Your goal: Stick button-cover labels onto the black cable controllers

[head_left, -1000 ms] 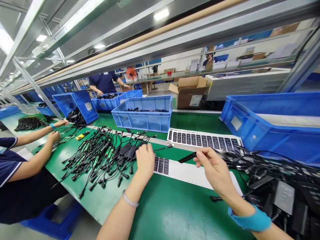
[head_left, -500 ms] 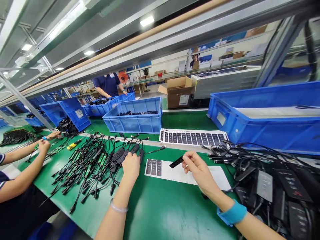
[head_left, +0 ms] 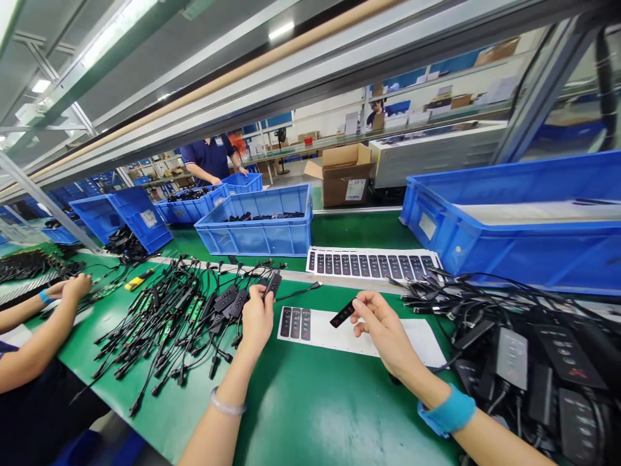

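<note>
My left hand (head_left: 255,317) is closed round a small black controller module (head_left: 272,283), lifted a little off the pile of black cabled modules (head_left: 184,310) on the green bench. My right hand (head_left: 383,330) pinches a narrow black sticker strip (head_left: 342,313) between thumb and fingertips, above a white backing sheet (head_left: 412,336) that still carries three black stickers (head_left: 294,323) at its left end.
A full sticker sheet (head_left: 371,263) lies behind. Blue crates stand at the back (head_left: 257,236) and right (head_left: 509,252). A heap of black cabled units (head_left: 524,356) lies at the right. A co-worker's hands (head_left: 72,288) work at the left; another person (head_left: 208,158) stands beyond.
My left hand has closed on one module and raised it from the pile. My right hand keeps the sticker strip, shifted slightly left. The view swung a little to the right.
</note>
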`<state>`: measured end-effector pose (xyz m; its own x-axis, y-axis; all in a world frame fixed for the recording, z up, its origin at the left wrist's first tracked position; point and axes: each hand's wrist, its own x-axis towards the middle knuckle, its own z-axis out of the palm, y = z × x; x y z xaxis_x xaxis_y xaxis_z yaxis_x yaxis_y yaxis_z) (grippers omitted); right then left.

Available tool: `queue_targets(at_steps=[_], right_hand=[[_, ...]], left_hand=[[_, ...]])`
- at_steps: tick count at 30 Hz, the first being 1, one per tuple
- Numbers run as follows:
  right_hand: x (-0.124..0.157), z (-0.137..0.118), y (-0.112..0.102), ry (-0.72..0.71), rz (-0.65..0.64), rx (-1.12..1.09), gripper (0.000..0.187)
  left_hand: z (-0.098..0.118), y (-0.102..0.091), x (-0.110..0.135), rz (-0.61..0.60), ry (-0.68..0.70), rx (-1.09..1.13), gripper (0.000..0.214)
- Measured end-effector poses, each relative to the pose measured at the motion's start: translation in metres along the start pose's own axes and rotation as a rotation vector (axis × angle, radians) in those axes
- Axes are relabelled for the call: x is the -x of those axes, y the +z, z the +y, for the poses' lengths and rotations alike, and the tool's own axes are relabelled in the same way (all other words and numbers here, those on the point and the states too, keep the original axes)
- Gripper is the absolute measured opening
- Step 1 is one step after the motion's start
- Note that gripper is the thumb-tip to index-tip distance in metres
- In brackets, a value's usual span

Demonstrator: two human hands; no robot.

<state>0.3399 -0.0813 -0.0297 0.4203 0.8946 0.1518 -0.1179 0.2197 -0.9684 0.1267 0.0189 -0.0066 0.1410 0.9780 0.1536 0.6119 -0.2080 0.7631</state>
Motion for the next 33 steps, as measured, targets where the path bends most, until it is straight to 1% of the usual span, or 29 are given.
queue_targets(at_steps=[3, 5, 7, 9, 12, 14, 17, 20, 25, 33], right_hand=[[-0.001, -0.001, 0.000, 0.008, 0.010, -0.035, 0.037], [-0.001, -0.003, 0.001, 0.008, 0.009, -0.054, 0.037], [-0.001, -0.004, 0.002, 0.003, 0.002, -0.060, 0.038], [-0.001, -0.004, 0.003, 0.004, -0.021, -0.045, 0.038], [0.001, -0.003, 0.005, 0.018, -0.097, -0.017, 0.038], [0.003, -0.003, 0.006, 0.031, -0.146, -0.006, 0.037], [0.007, -0.003, 0.007, 0.040, -0.185, 0.029, 0.034], [0.009, -0.003, 0.007, 0.029, -0.189, 0.075, 0.031], [0.008, -0.003, 0.007, 0.018, -0.172, 0.121, 0.032], [0.009, 0.001, 0.005, 0.023, -0.176, 0.112, 0.029]], left_hand=[[0.017, 0.009, 0.015, -0.094, -0.034, 0.322, 0.028], [0.027, 0.017, 0.028, -0.209, -0.070, 0.496, 0.031], [0.034, 0.027, 0.042, -0.331, -0.115, 0.619, 0.033], [0.038, 0.037, 0.054, -0.452, -0.223, 0.775, 0.039], [0.039, 0.046, 0.065, -0.623, -0.397, 1.023, 0.049], [0.038, 0.049, 0.069, -0.690, -0.424, 1.087, 0.056], [0.039, 0.049, 0.072, -0.742, -0.419, 1.117, 0.063], [0.039, 0.048, 0.072, -0.766, -0.411, 1.152, 0.061], [0.039, 0.048, 0.073, -0.782, -0.384, 1.173, 0.061], [0.042, 0.045, 0.073, -0.771, -0.393, 1.153, 0.063]])
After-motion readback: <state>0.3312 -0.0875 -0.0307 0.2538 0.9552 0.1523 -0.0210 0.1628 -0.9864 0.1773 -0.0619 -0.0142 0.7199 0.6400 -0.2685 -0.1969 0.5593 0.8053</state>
